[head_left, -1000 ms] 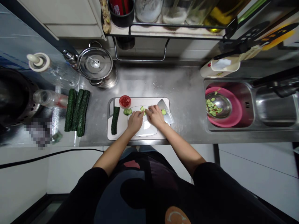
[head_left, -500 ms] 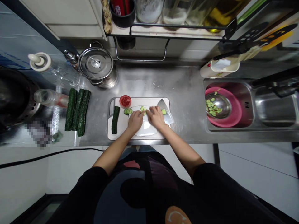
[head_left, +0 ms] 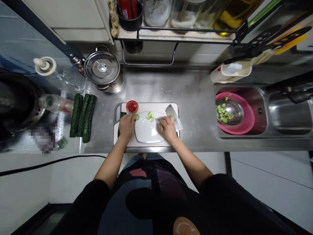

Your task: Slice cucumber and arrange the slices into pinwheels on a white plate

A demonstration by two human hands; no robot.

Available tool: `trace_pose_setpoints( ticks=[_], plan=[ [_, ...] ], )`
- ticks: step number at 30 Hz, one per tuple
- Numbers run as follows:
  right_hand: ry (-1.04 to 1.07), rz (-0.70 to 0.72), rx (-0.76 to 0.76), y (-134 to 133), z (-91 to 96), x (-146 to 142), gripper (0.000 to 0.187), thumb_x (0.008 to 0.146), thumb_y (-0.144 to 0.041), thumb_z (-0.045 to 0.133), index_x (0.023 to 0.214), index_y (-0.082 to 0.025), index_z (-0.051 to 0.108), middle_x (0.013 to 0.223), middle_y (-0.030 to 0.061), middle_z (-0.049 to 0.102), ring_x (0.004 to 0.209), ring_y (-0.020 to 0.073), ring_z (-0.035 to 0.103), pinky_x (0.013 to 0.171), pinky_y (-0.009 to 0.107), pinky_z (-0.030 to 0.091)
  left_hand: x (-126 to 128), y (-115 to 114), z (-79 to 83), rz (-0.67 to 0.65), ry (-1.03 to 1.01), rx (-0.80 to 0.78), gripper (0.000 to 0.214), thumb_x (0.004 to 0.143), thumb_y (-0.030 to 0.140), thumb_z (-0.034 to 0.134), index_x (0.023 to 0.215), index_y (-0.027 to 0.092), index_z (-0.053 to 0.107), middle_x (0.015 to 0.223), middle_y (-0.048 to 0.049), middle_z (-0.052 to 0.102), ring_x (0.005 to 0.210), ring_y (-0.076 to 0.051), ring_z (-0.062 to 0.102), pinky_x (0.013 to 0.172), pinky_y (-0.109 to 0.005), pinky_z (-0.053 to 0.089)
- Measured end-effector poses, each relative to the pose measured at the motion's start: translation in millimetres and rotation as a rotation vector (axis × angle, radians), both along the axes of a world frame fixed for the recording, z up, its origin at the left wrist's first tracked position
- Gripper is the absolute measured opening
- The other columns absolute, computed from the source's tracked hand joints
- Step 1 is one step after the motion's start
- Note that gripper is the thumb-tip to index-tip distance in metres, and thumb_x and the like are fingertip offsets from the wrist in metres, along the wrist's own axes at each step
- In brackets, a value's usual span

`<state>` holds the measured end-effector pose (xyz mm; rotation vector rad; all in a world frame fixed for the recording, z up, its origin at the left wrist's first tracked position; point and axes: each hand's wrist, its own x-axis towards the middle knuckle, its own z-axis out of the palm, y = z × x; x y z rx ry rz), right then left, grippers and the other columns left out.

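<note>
A white plate (head_left: 149, 132) lies on a pale cutting board (head_left: 144, 143) on the steel counter, with a few cucumber slices (head_left: 150, 116) at its far rim. My left hand (head_left: 126, 126) rests over a cucumber piece (head_left: 121, 115) at the board's left side, fingers curled near a slice (head_left: 136, 117). My right hand (head_left: 167, 126) sits at the plate's right edge, fingers bent, beside a cleaver (head_left: 173, 115). What either hand holds is hidden. A small red dish (head_left: 132, 106) stands at the board's far left corner.
Three whole cucumbers (head_left: 82, 117) lie left of the board, with bottles (head_left: 54, 103) and a lidded steel pot (head_left: 102, 70) behind. In the sink at right, a steel bowl of slices (head_left: 226, 112) sits inside a pink basin (head_left: 242, 128). A rack of jars hangs above.
My left hand has moved left from the plate's middle to the cucumber piece. My right hand has drawn back slightly to the plate's right edge. The slices on the plate now show uncovered.
</note>
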<state>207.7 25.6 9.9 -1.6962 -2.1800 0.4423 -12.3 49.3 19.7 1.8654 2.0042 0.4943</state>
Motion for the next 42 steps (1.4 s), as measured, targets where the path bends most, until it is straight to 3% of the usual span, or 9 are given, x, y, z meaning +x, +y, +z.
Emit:
trace_pose_setpoints(
  ticks=[4,9,15,20,23,29,36,39,42],
  plan=[
    [0.14,0.076,0.036,-29,-1.9,-14,0.038,0.081,-0.006,0.041,0.103,-0.017,0.069,0.092,0.0101,0.058,0.09,0.023,0.044,0.08,0.038,0.044,-10,3,3.4,-0.005,0.049,-0.14,0.024,0.087,0.024,0.047,0.099,0.017,0.067,0.097,-0.0097,0.065,0.09,-0.022,0.059,0.08,-0.032,0.045],
    [0.191,0.144,-0.012,-53,-0.1,-30,0.036,0.082,-0.006,0.043,0.105,-0.019,0.069,0.091,0.0094,0.058,0.089,0.0224,0.045,0.078,0.037,0.046,0,10,5.0,-0.088,0.021,-0.151,0.027,0.087,0.029,0.048,0.104,0.018,0.066,0.099,-0.0101,0.065,0.093,-0.023,0.059,0.084,-0.032,0.044],
    [0.203,0.145,-0.032,-56,1.0,-30,0.035,0.083,-0.008,0.044,0.104,-0.018,0.07,0.089,0.01,0.06,0.089,0.0225,0.045,0.078,0.037,0.046,2,15,2.2,0.023,-0.051,-0.189,0.024,0.08,0.02,0.054,0.1,0.016,0.066,0.094,-0.0099,0.067,0.087,-0.023,0.06,0.081,-0.033,0.045],
    [0.294,0.082,-0.087,-49,4.0,-34,0.035,0.083,-0.009,0.042,0.102,-0.018,0.07,0.086,0.0097,0.063,0.088,0.0226,0.049,0.08,0.039,0.046,0,15,3.5,0.194,-0.366,-0.198,0.024,0.072,0.016,0.062,0.096,0.016,0.065,0.075,-0.0012,0.066,0.071,-0.015,0.06,0.074,-0.027,0.046],
    [0.438,-0.05,-0.172,-37,8.8,-39,0.032,0.082,-0.013,0.042,0.1,-0.019,0.068,0.088,0.0079,0.066,0.088,0.0211,0.054,0.082,0.039,0.046,1,10,8.3,0.271,-0.649,-0.31,0.022,0.066,0.02,0.07,0.087,0.015,0.065,0.066,0.0023,0.062,0.064,-0.012,0.058,0.07,-0.026,0.048],
    [0.911,-0.356,-0.593,-17,13.9,-37,0.029,0.078,-0.026,0.048,0.105,-0.021,0.059,0.088,0.0029,0.068,0.069,0.0143,0.059,0.063,0.028,0.047,16,-14,26.4,0.332,-1.215,-0.675,0.04,0.05,0.024,0.084,0.082,0.012,0.064,0.07,0.0001,0.065,0.067,-0.011,0.062,0.071,-0.028,0.054],
    [1.019,-0.204,-0.578,-24,21.8,-12,0.023,0.069,-0.029,0.062,0.091,-0.023,0.067,0.099,0.0022,0.067,0.085,0.015,0.059,0.078,0.03,0.045,37,-27,28.5,0.329,-1.365,-0.919,0.034,0.054,0.018,0.084,0.081,0.012,0.064,0.076,-0.0026,0.069,0.073,-0.012,0.065,0.079,-0.029,0.053],
    [1.095,-0.214,-0.628,-24,22.1,-6,0.016,0.066,-0.034,0.067,0.077,-0.022,0.067,0.098,0.0029,0.068,0.09,0.0162,0.059,0.085,0.032,0.043,42,-28,25.6,0.35,-1.379,-0.941,0.031,0.057,0.019,0.082,0.08,0.013,0.062,0.075,-0.0022,0.068,0.074,-0.012,0.066,0.075,-0.026,0.051],
    [1.134,-0.274,-0.72,-21,17.5,-1,0.02,0.063,-0.038,0.07,0.073,-0.021,0.065,0.085,0.0021,0.069,0.08,0.0152,0.06,0.078,0.031,0.044,48,-28,23.6,0.356,-1.336,-0.935,0.029,0.06,0.021,0.081,0.079,0.014,0.06,0.07,-0.0008,0.066,0.07,-0.013,0.067,0.064,-0.021,0.048]
  ],
)
